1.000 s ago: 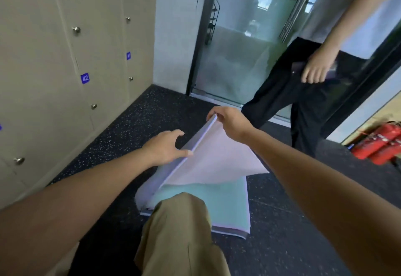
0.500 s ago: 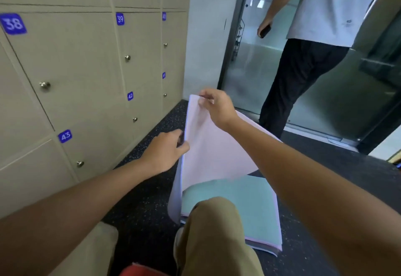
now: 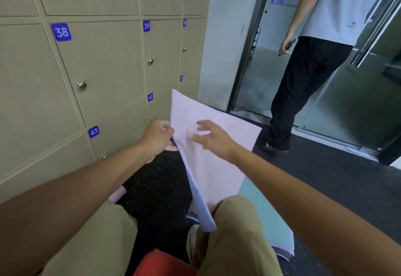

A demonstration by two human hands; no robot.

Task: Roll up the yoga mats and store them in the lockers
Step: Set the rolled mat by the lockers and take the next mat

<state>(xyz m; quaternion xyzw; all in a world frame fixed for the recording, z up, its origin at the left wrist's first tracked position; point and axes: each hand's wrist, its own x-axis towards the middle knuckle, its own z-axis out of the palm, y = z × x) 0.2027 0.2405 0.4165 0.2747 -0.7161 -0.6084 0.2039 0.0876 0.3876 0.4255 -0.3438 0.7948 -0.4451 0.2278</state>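
- The step in hand looks like the start of the job: one mat is being lifted off the pile and nothing is rolled yet.
- The left hand (image 3: 157,138) pinches the left edge of the lilac mat (image 3: 208,145), its fingers curled round that edge, and holds the sheet up on end above the floor (image 3: 325,178).
- The right hand (image 3: 213,138) is spread, its fingers straight and apart, in front of the mat's face; it is blurred, so I cannot tell whether it touches the sheet, and it has hold of nothing.
- The lilac mat is thin and floppy, plain pale lilac on the side shown, with a crisp far corner standing up in front of the lockers (image 3: 97,63); its lower end hangs down between the person's knees.
- Under it and to the right lies a teal mat (image 3: 271,217) flat on the floor, with more pale edges showing beneath at the near corner.
- The lockers on the left, numbered doors with small knobs, all appear closed.
- Next, I judge, the mat must be laid out flat or gathered from one short end and rolled tight with both hands; a locker door must then be opened.
- Another person (image 3: 314,58) stands in the doorway at the far right, clear of the mats.
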